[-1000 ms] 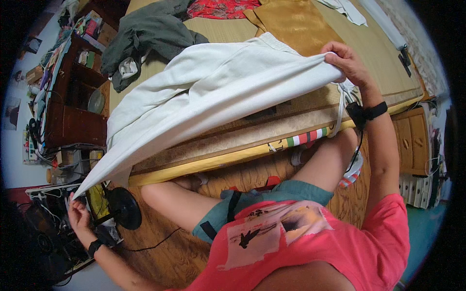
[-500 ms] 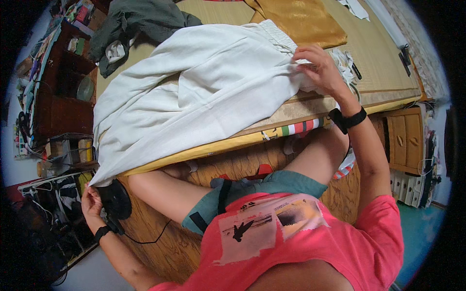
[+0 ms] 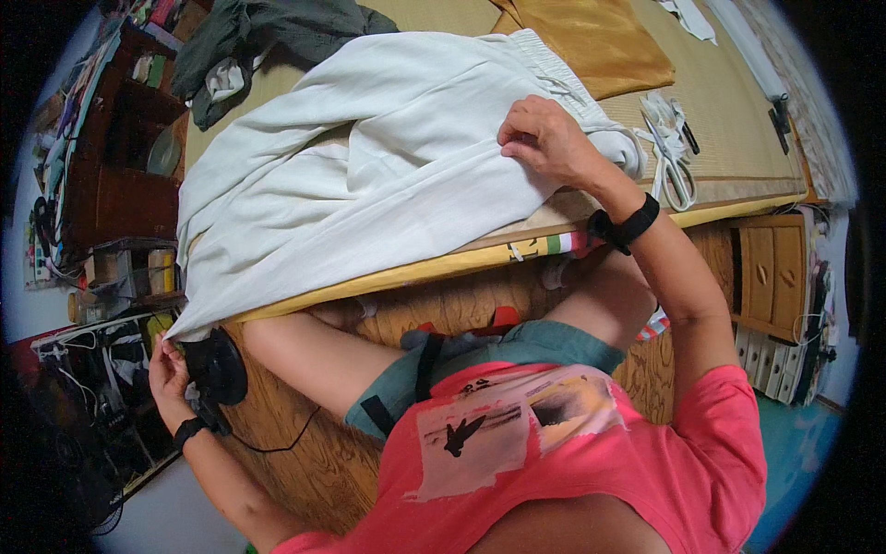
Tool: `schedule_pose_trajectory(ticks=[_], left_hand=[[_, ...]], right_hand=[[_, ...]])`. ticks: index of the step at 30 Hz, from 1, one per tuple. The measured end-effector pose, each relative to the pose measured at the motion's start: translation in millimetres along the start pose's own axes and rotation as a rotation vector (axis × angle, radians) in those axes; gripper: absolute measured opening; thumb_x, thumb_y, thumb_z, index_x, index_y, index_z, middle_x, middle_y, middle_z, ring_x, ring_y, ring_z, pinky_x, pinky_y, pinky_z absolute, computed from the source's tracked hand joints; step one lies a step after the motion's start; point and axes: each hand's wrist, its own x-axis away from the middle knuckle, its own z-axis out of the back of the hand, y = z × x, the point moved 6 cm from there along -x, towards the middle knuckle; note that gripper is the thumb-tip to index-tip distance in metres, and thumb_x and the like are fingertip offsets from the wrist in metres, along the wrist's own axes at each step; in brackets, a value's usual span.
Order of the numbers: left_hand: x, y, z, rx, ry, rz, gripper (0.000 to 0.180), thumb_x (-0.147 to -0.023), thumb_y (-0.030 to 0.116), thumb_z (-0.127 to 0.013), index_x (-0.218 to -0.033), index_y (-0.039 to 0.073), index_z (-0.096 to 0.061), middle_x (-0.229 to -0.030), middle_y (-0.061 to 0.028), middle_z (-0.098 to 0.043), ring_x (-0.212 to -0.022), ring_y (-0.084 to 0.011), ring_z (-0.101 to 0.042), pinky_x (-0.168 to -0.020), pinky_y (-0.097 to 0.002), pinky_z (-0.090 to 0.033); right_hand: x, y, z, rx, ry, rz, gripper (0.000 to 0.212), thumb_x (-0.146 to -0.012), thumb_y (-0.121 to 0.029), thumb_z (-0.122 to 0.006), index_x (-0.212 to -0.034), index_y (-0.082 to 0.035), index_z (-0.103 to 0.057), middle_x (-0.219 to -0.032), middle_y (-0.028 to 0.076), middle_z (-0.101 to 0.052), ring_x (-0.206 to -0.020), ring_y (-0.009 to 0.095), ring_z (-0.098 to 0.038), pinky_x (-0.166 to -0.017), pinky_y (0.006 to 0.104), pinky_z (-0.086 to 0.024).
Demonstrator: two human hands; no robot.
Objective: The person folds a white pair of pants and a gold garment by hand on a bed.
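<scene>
While the white trousers (image 3: 397, 138) lie creased across the bed (image 3: 738, 152), gathered waistband (image 3: 556, 74) at far right, one leg tapering to near left, left hand (image 3: 169, 369) pinches that leg's tip; right hand (image 3: 551, 141) curled over cloth beside waistband, grip cannot be told.

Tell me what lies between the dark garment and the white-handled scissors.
In the head view, the white garment fills most of the stretch between the dark garment and the scissors, with the right hand over it.
</scene>
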Motion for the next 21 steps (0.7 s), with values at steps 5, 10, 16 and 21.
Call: schedule_pose_trajectory(ticks=[5, 10, 16, 21], left_hand=[[-1, 5, 3, -0.061, -0.064, -0.031, 0.018, -0.102, 0.012, -0.059, -0.113, -0.002, -0.062, -0.083, -0.0064, -0.067, -0.068, -0.0112, -0.063, -0.059, -0.0214, -0.054], [2, 4, 6, -0.059, 0.002, -0.065, 0.019, -0.102, 0.013, -0.059, -0.113, -0.002, -0.062, -0.081, -0.0054, -0.066, -0.066, -0.0099, -0.061, -0.057, -0.0206, -0.052], [2, 1, 0, -0.056, -0.040, -0.052, 0.020, -0.103, 0.014, -0.057, -0.113, -0.002, -0.062, -0.080, -0.0043, -0.064, -0.066, -0.0095, -0.059, -0.058, -0.0215, -0.050], [13, -2, -2, -0.082, 0.007, -0.081, 0.019, -0.103, 0.015, -0.057, -0.114, -0.001, -0.061, -0.080, -0.0038, -0.064, -0.066, -0.0094, -0.059, -0.058, -0.0214, -0.050]], right_hand=[[1, 4, -11, 0.060, -0.040, 0.021, 0.015, -0.076, -0.005, -0.075, -0.083, -0.005, -0.062, -0.082, 0.008, -0.060, -0.085, 0.030, -0.058, -0.077, 0.0410, -0.046], [2, 4, -12, 0.020, -0.055, 0.018, 0.017, -0.076, -0.007, -0.075, -0.085, -0.007, -0.060, -0.085, 0.007, -0.058, -0.087, 0.030, -0.057, -0.077, 0.0399, -0.044], [11, 4, -11, 0.128, -0.002, 0.054, 0.018, -0.076, -0.012, -0.078, -0.084, -0.010, -0.062, -0.083, 0.005, -0.058, -0.088, 0.026, -0.058, -0.080, 0.0379, -0.041], [14, -9, 7, 0.128, 0.030, 0.068, 0.017, -0.076, -0.014, -0.079, -0.085, -0.010, -0.064, -0.083, 0.002, -0.061, -0.089, 0.023, -0.058, -0.083, 0.0374, -0.041]])
